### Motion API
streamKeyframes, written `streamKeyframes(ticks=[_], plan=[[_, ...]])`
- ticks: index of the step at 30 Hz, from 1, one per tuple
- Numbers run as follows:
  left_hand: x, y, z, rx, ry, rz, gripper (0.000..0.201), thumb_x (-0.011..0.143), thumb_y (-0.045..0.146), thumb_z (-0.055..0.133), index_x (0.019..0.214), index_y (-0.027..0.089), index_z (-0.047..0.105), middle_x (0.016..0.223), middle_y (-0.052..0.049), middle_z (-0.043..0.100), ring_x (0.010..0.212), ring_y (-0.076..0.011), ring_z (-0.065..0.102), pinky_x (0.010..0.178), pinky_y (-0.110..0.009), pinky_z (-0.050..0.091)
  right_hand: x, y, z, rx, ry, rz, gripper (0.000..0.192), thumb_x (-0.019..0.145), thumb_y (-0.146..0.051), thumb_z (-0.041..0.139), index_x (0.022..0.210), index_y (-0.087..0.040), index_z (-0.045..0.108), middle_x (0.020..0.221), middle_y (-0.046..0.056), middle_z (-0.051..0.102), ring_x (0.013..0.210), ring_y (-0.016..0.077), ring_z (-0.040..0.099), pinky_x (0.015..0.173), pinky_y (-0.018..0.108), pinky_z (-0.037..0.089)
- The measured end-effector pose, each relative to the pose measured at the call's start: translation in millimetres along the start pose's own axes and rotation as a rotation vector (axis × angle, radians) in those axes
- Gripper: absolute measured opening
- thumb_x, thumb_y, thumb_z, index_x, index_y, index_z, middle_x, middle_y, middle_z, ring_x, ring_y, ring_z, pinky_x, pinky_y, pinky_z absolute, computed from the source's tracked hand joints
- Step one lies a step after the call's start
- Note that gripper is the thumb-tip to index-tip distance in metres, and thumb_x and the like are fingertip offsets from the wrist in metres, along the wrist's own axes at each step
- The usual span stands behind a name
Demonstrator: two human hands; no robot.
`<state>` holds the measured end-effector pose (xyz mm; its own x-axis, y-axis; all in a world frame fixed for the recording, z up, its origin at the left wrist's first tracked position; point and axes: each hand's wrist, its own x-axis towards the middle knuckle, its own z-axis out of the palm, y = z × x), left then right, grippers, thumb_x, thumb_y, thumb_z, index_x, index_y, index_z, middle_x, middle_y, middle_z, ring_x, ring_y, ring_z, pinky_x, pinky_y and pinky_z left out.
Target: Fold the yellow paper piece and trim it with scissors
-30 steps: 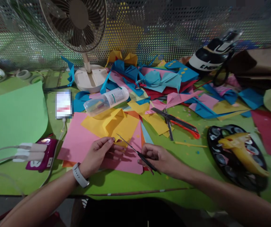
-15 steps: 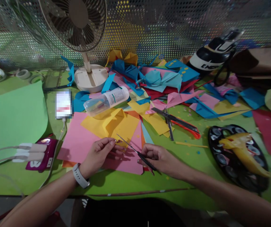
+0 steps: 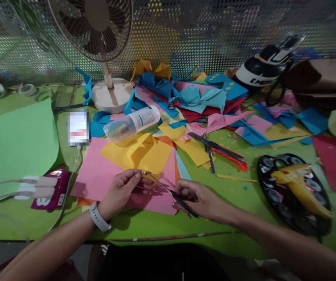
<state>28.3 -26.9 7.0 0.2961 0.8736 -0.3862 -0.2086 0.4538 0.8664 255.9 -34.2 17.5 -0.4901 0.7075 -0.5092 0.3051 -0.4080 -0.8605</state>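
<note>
My left hand, with a pale watch band at the wrist, pinches a small piece of yellow paper between thumb and forefinger. My right hand is closed around the black handle of a pair of scissors, seen nearly edge-on. The thin blades point up and left, their tip at the yellow piece by my left fingertips. Below both hands lies a pink sheet, and a larger folded yellow paper rests on it just beyond my fingers.
A clear bottle lies behind the papers. Right of them are a red-and-black box cutter and a black palette bearing a yellow object. A fan, a phone, cables and heaped coloured scraps stand around.
The scissors' tip has dropped slightly and now meets the small yellow piece at my left fingertips. My right hand has shifted a little; my left hand stays nearly in place.
</note>
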Motion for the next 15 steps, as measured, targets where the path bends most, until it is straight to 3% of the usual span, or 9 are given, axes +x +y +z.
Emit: streamKeyframes(ticks=[15], plan=[[-0.8,1.3,1.7,0.003,-0.047,0.013,0.019,0.088,0.032,0.057,0.093,0.015,0.064,0.09,-0.008,0.074,0.075,-0.0156,0.07,0.074,-0.028,0.055,2.1,6.0,1.6,0.086,-0.024,-0.009,0.046,0.064,-0.051,0.077,0.07,-0.02,0.043,0.055,-0.008,0.046,0.046,0.0051,0.041,0.042,0.018,0.03]])
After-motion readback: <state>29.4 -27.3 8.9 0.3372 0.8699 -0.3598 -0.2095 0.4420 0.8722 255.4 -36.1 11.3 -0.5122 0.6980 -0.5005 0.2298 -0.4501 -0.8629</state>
